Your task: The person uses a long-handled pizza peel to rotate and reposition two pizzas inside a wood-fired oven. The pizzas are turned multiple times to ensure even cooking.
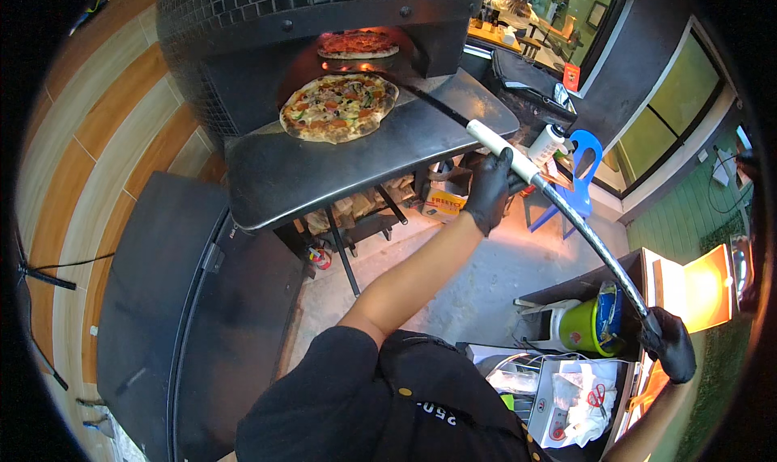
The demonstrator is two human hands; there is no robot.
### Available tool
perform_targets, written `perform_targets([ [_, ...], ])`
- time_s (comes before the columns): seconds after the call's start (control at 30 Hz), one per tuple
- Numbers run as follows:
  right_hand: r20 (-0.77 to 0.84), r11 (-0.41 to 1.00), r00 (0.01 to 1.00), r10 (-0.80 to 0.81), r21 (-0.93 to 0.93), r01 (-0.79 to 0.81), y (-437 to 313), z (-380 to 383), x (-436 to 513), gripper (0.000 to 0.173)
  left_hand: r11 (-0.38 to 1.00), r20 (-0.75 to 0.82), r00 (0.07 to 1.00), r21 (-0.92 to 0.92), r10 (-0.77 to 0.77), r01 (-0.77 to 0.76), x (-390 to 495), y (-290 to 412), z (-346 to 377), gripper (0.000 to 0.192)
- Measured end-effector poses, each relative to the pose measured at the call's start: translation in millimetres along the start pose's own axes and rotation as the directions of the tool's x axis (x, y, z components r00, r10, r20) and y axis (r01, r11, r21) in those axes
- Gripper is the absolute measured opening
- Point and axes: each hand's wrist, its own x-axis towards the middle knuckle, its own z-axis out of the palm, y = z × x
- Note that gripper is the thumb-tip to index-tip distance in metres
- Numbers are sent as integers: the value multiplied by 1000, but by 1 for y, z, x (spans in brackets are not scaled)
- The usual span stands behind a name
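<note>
My left hand (489,189), in a black glove, grips the white sleeve (488,137) on the long handle of a pizza peel. Farther back, at the lower right, my gloved right hand (669,345) is closed around the end of the metal handle (598,249). The dark front of the handle (438,104) runs to the oven mouth; the peel's head is hard to make out behind the front pizza. That browned pizza (339,109), with olives and green pepper, lies at the mouth on the dark shelf. Another pizza (358,44) sits deeper inside the glowing oven (243,49).
Beneath the shelf (364,164) are split firewood (340,213) and a cardboard box (446,195). A blue plastic chair (580,183) and white bottle (546,143) stand right. Nearer are a green bucket (580,327), a lit lamp (707,286) and red-handled scissors (597,395).
</note>
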Motion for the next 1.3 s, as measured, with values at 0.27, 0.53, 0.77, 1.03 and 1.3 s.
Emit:
perform_targets([
  [0.27, 252, 892, 967, 46, 426, -154, 72, -12, 84, 32, 994, -37, 998, 98, 53, -50, 73, -26, -10, 29],
  [0.53, 155, 942, 985, 81, 312, -127, 92, -5, 90, 27, 978, -128, 989, 204, 69, -41, 68, -49, -8, 29],
  [0.77, -75, 921, 923, -378, -132, 366, 74, 88, 130, 30, 976, -139, 990, 216, 11, 19, 84, -73, -58, 27],
  [1.03, 10, 952, 952, -305, -32, 305, 99, 157, 207, 34, 937, -235, 971, 327, -41, 119, 49, -89, -81, 22],
  [1.3, 155, 986, 983, -100, 146, 78, 154, 121, 206, 28, 940, -246, 968, 321, -38, 118, 25, -138, -58, 22],
])
